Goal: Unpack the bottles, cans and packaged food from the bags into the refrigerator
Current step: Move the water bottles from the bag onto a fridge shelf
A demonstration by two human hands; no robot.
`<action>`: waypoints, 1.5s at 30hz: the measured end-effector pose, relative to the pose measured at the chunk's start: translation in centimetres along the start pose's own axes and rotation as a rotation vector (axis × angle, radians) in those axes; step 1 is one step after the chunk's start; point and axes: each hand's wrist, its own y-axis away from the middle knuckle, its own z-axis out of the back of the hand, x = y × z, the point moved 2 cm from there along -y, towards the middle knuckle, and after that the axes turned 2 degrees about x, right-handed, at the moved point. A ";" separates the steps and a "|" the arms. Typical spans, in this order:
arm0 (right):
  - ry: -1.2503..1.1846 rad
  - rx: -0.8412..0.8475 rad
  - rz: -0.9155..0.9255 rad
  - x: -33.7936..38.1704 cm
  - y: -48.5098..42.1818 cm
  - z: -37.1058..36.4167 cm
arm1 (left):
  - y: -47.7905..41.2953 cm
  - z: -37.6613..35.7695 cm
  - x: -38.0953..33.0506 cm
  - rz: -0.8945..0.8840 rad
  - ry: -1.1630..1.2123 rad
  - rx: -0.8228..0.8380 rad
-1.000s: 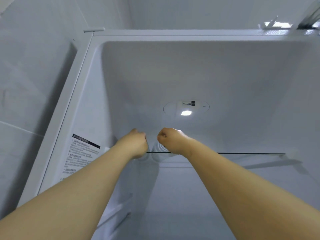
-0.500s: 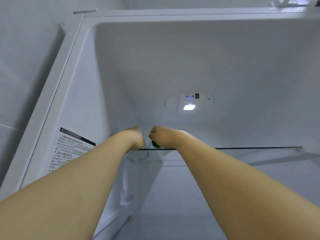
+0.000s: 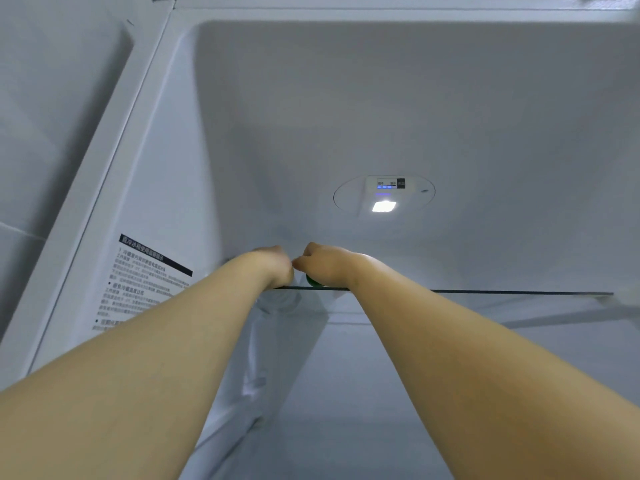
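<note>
- Both arms are stretched into the refrigerator, and the hands are set side by side at the far left of the glass shelf.
- The left hand is seen from behind the knuckles; whether anything is grasped by it cannot be told.
- The right hand is curled over the top of a bottle, of which only a green cap is shown just under the thumb side.
- A second ago no green was visible and a small gap was left between the hands; now the cap is exposed and the hands are almost touching.
- The bottle is judged to be set on the shelf, close to the left wall, so this item is nearly stored.
- A release and a return to the bags are judged to be called for next.
- A printed label is fixed to the left wall, and a lit control panel is mounted on the far wall.
</note>
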 end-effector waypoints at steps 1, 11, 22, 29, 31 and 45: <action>0.012 -0.042 0.005 0.0 0.3 0.1 | 0.2 0.1 0.0 0.019 0.009 -0.025; 0.208 -0.520 0.098 0.5 4.8 0.8 | 3.3 -0.3 0.5 -0.003 0.138 -0.295; 0.196 -0.682 0.262 -1.6 12.8 -0.2 | 12.0 -1.6 0.2 -0.088 0.399 -0.607; 0.206 -0.600 0.244 -3.0 19.3 -3.9 | 18.1 -5.3 0.6 -0.144 0.221 -0.509; 0.149 -0.537 0.190 -3.8 20.9 -5.6 | 19.7 -6.6 0.8 -0.155 0.212 -0.479; -0.086 -0.383 0.070 -8.4 31.8 -14.8 | 30.0 -15.6 -0.8 -0.227 0.193 -0.259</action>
